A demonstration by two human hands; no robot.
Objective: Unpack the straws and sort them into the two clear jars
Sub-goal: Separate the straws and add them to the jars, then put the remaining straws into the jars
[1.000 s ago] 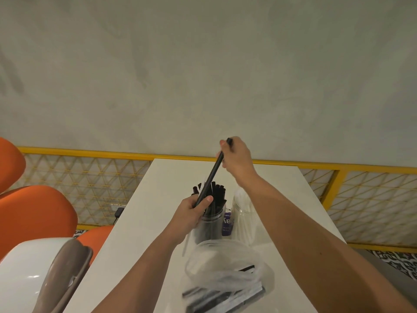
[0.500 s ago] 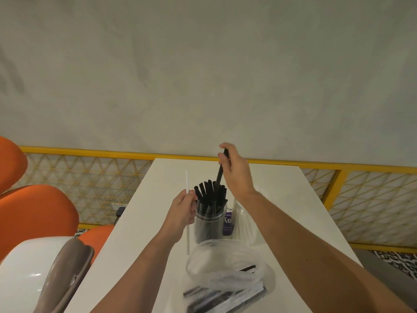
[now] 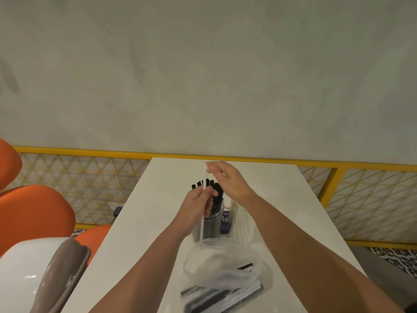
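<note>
A clear jar [image 3: 213,224] packed with black straws [image 3: 217,191] stands mid-table. To its right is a second clear jar [image 3: 242,222] with pale straws inside. My left hand [image 3: 196,205] pinches a clear straw [image 3: 205,175], held upright in front of the black-straw jar. My right hand [image 3: 229,180] hovers above the jars with fingers spread, its fingertips at the straw's top end. Whether they touch it is blurred. Nearer me lies a crumpled clear plastic bag [image 3: 225,267] holding dark packs of wrapped straws [image 3: 221,298].
The white table [image 3: 158,211] runs away from me to a yellow mesh railing [image 3: 90,152] and a grey wall. Orange chairs [image 3: 33,213] stand on the left, a white and taupe chair [image 3: 33,272] at bottom left. A purple-labelled item [image 3: 225,223] sits between the jars.
My right hand has dropped the black straw into the left jar and let go. It now reaches for the top of the clear straw, which my left hand has raised in front of the jar.
</note>
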